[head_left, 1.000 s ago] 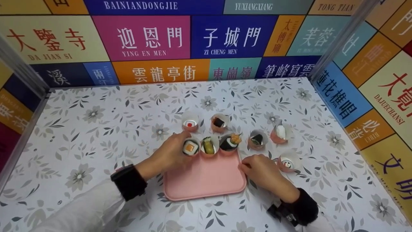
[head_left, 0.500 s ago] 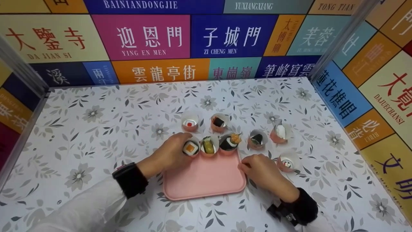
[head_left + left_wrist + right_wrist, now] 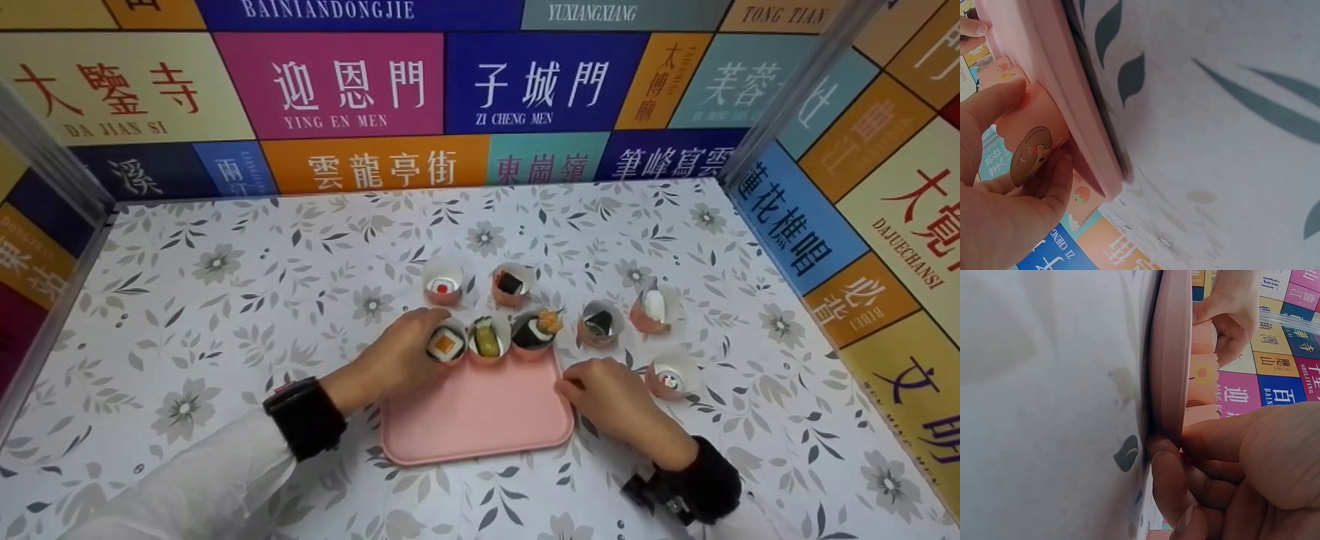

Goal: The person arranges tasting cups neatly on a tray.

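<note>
My left hand [image 3: 397, 352] grips a small pink paper cup [image 3: 1041, 126] between thumb and fingers, at the far left corner of the pink tray [image 3: 480, 420]. Inside this cup is a toy-like sushi roll [image 3: 446, 345] with a square orange centre. Two more cups stand beside it along the tray's far edge. The middle one holds a green-topped piece [image 3: 487, 341]; the right one holds a dark cone-shaped roll [image 3: 532, 334] with an orange top. My right hand [image 3: 619, 397] pinches the tray's right rim [image 3: 1174, 365] between thumb and curled fingers.
Behind the tray stand a cup with a red-centred roll [image 3: 442, 287] and a cup with a dark-wrapped piece [image 3: 510, 285]. To the right are cups with a dark triangle [image 3: 600, 326], a white piece [image 3: 655, 307] and a small roll [image 3: 670, 382]. Printed panels [image 3: 345, 86] wall in the flower-patterned table.
My left hand has shifted very slightly to the right at the gripped cup. The tray, the other cups and my right hand stay in place.
</note>
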Available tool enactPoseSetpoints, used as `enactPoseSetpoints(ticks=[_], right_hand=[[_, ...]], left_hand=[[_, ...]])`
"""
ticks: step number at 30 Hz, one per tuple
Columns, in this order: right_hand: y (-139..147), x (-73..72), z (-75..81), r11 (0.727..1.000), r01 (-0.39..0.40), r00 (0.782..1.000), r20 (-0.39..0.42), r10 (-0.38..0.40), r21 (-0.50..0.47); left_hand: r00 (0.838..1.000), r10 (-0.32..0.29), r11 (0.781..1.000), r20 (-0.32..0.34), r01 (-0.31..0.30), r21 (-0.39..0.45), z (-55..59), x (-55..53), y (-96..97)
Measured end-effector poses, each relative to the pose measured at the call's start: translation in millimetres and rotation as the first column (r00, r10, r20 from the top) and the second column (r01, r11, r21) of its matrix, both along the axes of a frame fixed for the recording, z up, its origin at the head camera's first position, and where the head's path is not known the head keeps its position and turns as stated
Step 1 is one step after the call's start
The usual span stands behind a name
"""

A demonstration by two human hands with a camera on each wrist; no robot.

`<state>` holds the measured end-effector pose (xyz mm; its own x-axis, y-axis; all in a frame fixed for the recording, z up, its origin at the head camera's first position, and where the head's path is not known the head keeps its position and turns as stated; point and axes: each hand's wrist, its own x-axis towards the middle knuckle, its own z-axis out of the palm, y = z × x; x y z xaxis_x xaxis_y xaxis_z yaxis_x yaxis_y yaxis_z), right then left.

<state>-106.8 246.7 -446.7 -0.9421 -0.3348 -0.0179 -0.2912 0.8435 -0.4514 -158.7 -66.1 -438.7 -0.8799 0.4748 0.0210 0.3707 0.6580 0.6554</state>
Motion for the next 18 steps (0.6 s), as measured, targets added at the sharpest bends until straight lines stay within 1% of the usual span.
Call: enactPoseSetpoints(ticks=[3,6,9,12,14,18], right_hand=[[-0.1,0.1,-0.9,1.0,0.004,1.0,0.002,-0.004,-0.003],[-0.5,0.1,-1.9,1.0,0.008,1.0,0.004,-0.008,0.002],[0.0,0.3,-2.8,1.0,0.02,1.0,0.019,-0.02,0.008],[0.4,0.5,-2.9,0.999,0.032,0.999,0.035,-0.033,0.009],[0.6,0.1,-2.9,0.999,0.036,0.999,0.037,-0.036,0.006],[-0.3,-0.8,-2.9,0.999,0.032,0.999,0.029,-0.032,0.009]], left_hand=[[1.0,0.0,1.0,0.007,0.0,0.0,0.3,-0.1,-1.6],[1.0,0.008,1.0,0.03,-0.009,0.021,2.8,1.9,-5.1],[0.998,0.011,0.997,0.057,-0.015,0.071,8.6,6.3,-10.7],[0.998,0.024,0.993,0.058,-0.031,0.112,16.3,12.2,-18.6],[0.998,0.043,0.993,0.04,-0.047,0.112,21.5,15.2,-24.8],[0.995,0.098,0.994,-0.009,-0.098,0.058,26.3,19.0,-37.9]])
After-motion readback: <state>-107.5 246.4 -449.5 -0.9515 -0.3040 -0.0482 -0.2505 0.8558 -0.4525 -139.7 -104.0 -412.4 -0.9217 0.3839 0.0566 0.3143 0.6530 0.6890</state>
